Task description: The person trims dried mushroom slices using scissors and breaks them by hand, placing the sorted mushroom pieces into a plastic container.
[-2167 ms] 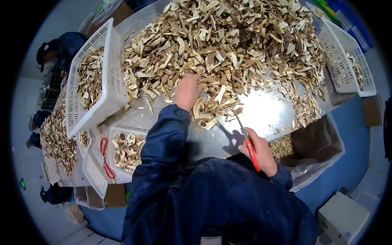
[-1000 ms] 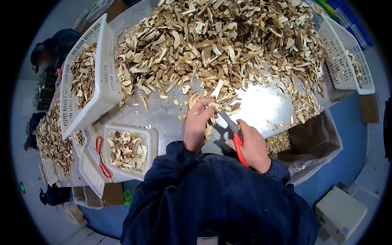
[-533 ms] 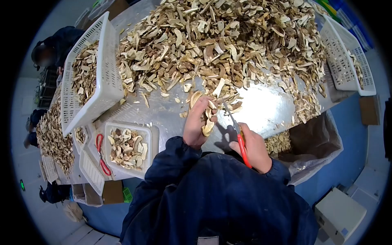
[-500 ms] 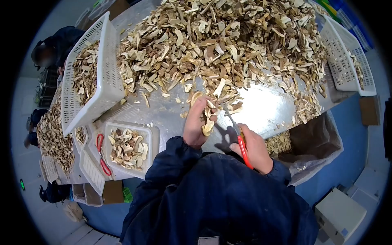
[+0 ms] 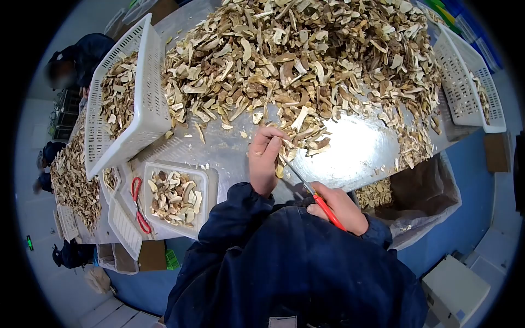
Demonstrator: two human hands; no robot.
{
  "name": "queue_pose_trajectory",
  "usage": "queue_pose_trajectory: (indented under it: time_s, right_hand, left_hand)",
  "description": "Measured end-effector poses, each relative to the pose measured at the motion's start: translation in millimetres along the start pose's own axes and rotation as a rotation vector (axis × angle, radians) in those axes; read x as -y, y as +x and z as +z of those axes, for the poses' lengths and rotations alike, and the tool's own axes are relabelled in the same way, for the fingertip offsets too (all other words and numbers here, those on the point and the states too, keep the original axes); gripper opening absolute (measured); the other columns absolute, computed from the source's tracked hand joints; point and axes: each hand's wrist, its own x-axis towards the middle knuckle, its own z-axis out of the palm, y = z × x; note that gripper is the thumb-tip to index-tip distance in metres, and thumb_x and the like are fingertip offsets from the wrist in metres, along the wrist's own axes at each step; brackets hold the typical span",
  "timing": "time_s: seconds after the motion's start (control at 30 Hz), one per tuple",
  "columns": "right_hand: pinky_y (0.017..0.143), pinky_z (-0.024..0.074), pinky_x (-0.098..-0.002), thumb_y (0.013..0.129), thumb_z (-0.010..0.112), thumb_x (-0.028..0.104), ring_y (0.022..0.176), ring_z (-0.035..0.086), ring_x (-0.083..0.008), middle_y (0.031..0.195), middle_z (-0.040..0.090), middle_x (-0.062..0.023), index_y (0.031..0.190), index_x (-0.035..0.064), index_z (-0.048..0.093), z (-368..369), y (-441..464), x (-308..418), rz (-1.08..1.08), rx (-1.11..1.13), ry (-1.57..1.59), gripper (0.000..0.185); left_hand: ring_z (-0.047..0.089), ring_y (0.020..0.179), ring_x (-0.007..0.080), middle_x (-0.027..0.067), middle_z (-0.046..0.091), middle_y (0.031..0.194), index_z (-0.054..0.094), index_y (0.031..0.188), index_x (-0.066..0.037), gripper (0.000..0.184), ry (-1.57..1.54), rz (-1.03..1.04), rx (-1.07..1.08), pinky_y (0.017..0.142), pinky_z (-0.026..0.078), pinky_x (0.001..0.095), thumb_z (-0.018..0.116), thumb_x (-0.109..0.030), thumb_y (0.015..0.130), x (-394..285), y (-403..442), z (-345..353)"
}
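My left hand (image 5: pixel 264 162) is closed, thumb and fingers pinching pale dried mushroom slices (image 5: pixel 280 170), mostly hidden by the fingers. In my right hand (image 5: pixel 344 209) are red-handled scissors (image 5: pixel 327 209), their blades angled up to the left with the tips by the left fingertips. Whether the blades touch a slice I cannot tell. Just beyond both hands lies the near edge of a big heap of dried mushroom slices (image 5: pixel 306 71) on the metal table (image 5: pixel 232 156). A plastic tray (image 5: pixel 206 191) of sorted-looking slices stands left of my left arm.
A second pair of red-handled scissors (image 5: pixel 136 203) lies beside the tray. White slatted baskets with slices stand at left (image 5: pixel 151 104) and right (image 5: pixel 456 87). A lined bin (image 5: pixel 432 194) sits below the table's right edge. A co-worker (image 5: pixel 90 57) is at far left.
My left hand has turned and closed over the slices, which showed in the open palm before. The scissors have tilted further left, their tips now closer to the left fingers.
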Motion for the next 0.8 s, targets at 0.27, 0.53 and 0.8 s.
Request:
queue_pose_trajectory:
  time_s: [0.27,0.53,0.8]
  right_hand:
    - [0.068,0.0462,-0.0401,0.091,0.059,0.033,0.071,0.06,-0.0375,0.069,0.057,-0.0171,0.112,0.0016,0.051,-5.9,-4.9,-1.7,0.002,0.038,0.024,0.039]
    - [0.095,0.0413,-0.0437,0.085,0.023,0.078,0.082,0.05,-0.0195,0.077,0.045,-0.0027,0.131,-0.005,0.033,0.8,-7.7,-23.4,-0.134,-0.018,1.168,0.095]
    - [0.097,0.0415,-0.0433,0.086,0.028,0.077,0.081,0.05,-0.0171,0.077,0.045,-0.002,0.133,-0.0043,0.031,-1.5,31.3,-15.4,-0.176,0.108,0.926,0.094]
  left_hand:
    - [0.051,0.084,0.0086,0.0027,0.057,0.093,0.05,0.105,-0.006,0.01,-0.178,-0.025,-0.019,0.073,0.043,0.0224,0.049,-0.012,0.097,-6.8,7.4,-16.9]
    - [0.058,0.096,0.0179,0.0024,0.061,0.103,0.06,0.106,-0.011,0.015,-1.112,-0.164,-0.093,0.085,0.053,0.0359,0.057,-0.02,0.093,-23.3,13.3,-90.0]
    - [0.059,0.08,0.0108,0.0048,0.061,0.096,0.057,0.111,-0.006,0.021,-0.31,-0.016,-0.682,0.057,0.049,0.0205,0.059,-0.01,0.091,-107.7,-75.8,-178.8]
